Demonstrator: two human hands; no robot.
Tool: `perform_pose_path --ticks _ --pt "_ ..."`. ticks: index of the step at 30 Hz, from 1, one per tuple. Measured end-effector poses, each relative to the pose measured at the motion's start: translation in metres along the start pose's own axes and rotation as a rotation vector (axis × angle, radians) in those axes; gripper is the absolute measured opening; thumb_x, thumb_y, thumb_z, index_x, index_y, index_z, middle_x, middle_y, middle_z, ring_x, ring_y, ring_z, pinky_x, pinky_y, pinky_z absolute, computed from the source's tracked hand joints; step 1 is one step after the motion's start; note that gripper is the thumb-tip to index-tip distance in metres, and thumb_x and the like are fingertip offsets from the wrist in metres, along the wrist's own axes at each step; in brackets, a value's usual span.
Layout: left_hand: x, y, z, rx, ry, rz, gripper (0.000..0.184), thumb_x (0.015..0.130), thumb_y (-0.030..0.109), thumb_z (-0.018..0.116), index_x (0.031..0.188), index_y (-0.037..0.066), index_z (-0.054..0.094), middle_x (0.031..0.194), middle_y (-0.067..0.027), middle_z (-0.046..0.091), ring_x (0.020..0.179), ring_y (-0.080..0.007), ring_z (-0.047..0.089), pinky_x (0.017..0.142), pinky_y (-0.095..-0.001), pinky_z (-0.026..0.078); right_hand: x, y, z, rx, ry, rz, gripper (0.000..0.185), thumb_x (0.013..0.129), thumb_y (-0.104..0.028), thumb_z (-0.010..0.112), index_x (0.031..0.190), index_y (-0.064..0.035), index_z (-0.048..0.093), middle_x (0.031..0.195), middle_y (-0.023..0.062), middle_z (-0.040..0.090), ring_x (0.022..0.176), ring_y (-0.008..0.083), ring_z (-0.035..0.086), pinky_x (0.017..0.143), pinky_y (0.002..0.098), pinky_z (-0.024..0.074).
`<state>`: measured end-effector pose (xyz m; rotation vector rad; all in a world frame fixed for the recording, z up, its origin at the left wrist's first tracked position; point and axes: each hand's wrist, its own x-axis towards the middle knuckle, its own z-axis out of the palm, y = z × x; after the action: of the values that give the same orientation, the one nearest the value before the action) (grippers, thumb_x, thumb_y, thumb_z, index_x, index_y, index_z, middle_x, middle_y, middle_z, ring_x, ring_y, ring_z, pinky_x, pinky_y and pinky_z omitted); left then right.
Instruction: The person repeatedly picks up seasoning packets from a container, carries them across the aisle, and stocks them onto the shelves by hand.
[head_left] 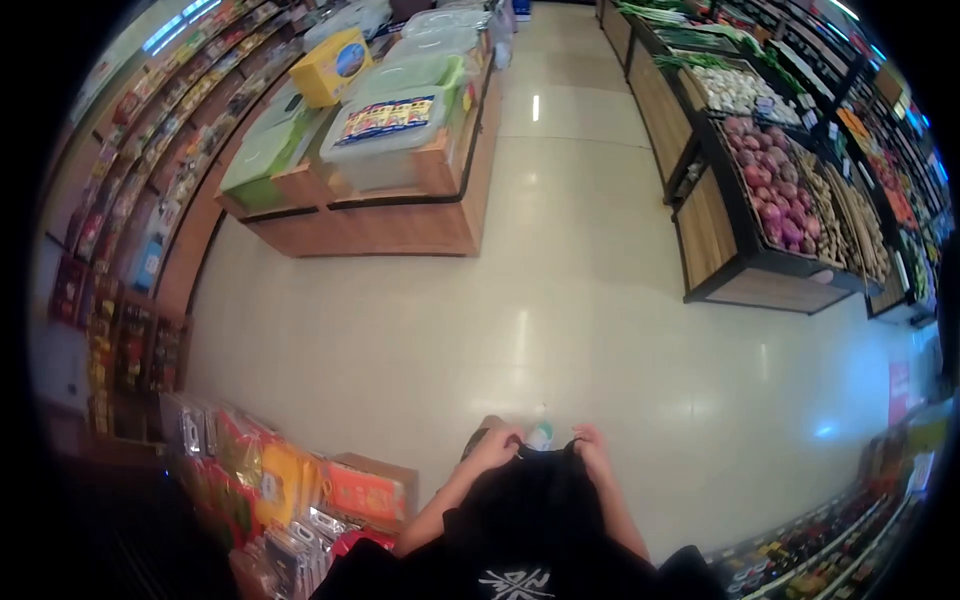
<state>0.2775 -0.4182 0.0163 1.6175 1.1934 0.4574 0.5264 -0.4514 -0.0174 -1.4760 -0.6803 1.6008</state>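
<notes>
Black cloth (535, 505) | left fingers (513, 440), right fingers (583, 434) pinching its far edge | wide floor (440, 330) ahead

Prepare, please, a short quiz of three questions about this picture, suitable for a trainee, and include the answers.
1. Choose: what do the left hand and the right hand both hold?
a) a potato
b) black fabric
c) a basket
2. True or false: the yellow box stands on the floor.
3. Fill in: the red onions lie toward the ___ side of the picture.

Key:
1. b
2. False: it is up on the wooden display, among lidded containers.
3. right
</notes>
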Motion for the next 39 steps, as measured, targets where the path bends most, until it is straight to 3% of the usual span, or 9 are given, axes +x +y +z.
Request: perform_pose_path --ticks 2,6,7,10,11,20,21,25,39 --pt "0.002 -0.003 -0.01 -0.003 -0.003 -0.042 0.015 0.075 0.003 0.054 0.09 0.005 0.055 0.08 -0.0129 0.054 0.074 -0.0257 0.055 0.067 -0.0353 0.046 0.018 -0.008 0.009 -0.209 -0.089 -0.027 0.025 0.073 0.003 0.052 0.096 -0.0057 0.057 0.078 0.0009 0.054 0.067 0.0112 0.05 0.06 0.0242 0.0418" --pt "0.012 0.009 -0.037 0.017 0.028 -0.077 0.034 0.078 0.029 0.07 0.092 0.005 0.051 0.081 -0.014 0.053 0.074 -0.0269 0.055 0.067 -0.0363 0.045 0.053 -0.027 0.033 -0.464 -0.221 0.019 0.01 0.073 0.0 0.055 0.08 -0.0067 0.056 0.066 -0.0007 0.053 0.064 0.0099 0.05 0.059 0.0245 0.0412" --pt "0.019 0.001 -0.037 0.05 0.129 -0.013 0.045 0.077 0.043 0.072 0.087 0.004 0.052 0.08 -0.0139 0.055 0.072 -0.0258 0.055 0.066 -0.0365 0.045 0.061 -0.033 0.039 -0.482 -0.244 0.009 0.01 0.072 0.001 0.056 0.079 -0.0066 0.056 0.066 -0.0019 0.051 0.062 0.0079 0.048 0.058 0.023 0.0392" --pt "0.054 -0.003 -0.07 -0.028 0.086 -0.116 0.042 0.079 0.041 0.071 0.082 0.004 0.053 0.078 -0.0136 0.058 0.071 -0.026 0.056 0.065 -0.0369 0.046 0.099 -0.05 0.058 -0.484 -0.259 0.014 0.01 0.072 0.001 0.058 0.076 -0.0068 0.053 0.063 -0.004 0.049 0.059 0.0052 0.044 0.055 0.0213 0.0361" --pt "0.068 -0.03 -0.072 -0.015 0.137 -0.019 0.035 0.081 0.036 0.069 0.079 0.004 0.054 0.076 -0.0136 0.06 0.071 -0.0272 0.059 0.064 -0.0366 0.047 0.112 -0.054 0.066 -0.47 -0.251 0.017 0.01 0.072 0.0 0.059 0.075 -0.007 0.052 0.063 -0.0044 0.048 0.058 0.0047 0.044 0.054 0.0212 0.0356" --pt "0.161 -0.064 -0.198 -0.047 0.099 -0.109 0.017 0.084 0.023 0.064 0.091 0.007 0.066 0.083 -0.0114 0.068 0.077 -0.0275 0.066 0.068 -0.0345 0.05 0.232 -0.107 0.137 -0.524 -0.159 -0.058 0.016 0.073 -0.003 0.063 0.07 -0.0077 0.048 0.059 -0.0066 0.042 0.055 0.0037 0.038 0.052 0.0217 0.0333" --pt "0.17 -0.068 -0.215 0.014 0.095 -0.087 0.013 0.083 0.015 0.061 0.093 0.007 0.066 0.083 -0.0115 0.068 0.077 -0.0274 0.066 0.069 -0.034 0.05 0.248 -0.117 0.15 -0.561 -0.15 -0.083 0.017 0.073 -0.005 0.063 0.07 -0.0079 0.047 0.06 -0.0056 0.043 0.057 0.0051 0.039 0.053 0.0229 0.0345" --pt "0.193 -0.068 -0.28 0.023 0.127 -0.149 0.027 0.074 -0.003 0.05 0.094 0.006 0.066 0.085 -0.0126 0.068 0.079 -0.0258 0.065 0.071 -0.0326 0.051 0.302 -0.142 0.197 -0.601 -0.163 -0.147 0.017 0.073 -0.006 0.062 0.07 -0.0084 0.045 0.063 -0.0035 0.045 0.061 0.0079 0.042 0.056 0.0251 0.037" --pt "0.252 -0.129 -0.36 -0.092 0.073 -0.146 0.026 0.076 -0.002 0.048 0.097 0.003 0.062 0.084 -0.0152 0.066 0.081 -0.0276 0.064 0.074 -0.0354 0.05 0.393 -0.208 0.29 -0.478 -0.207 -0.11 0.016 0.07 0.003 0.063 0.072 -0.0071 0.05 0.061 -0.0069 0.045 0.057 0.0029 0.041 0.052 0.0193 0.0341"
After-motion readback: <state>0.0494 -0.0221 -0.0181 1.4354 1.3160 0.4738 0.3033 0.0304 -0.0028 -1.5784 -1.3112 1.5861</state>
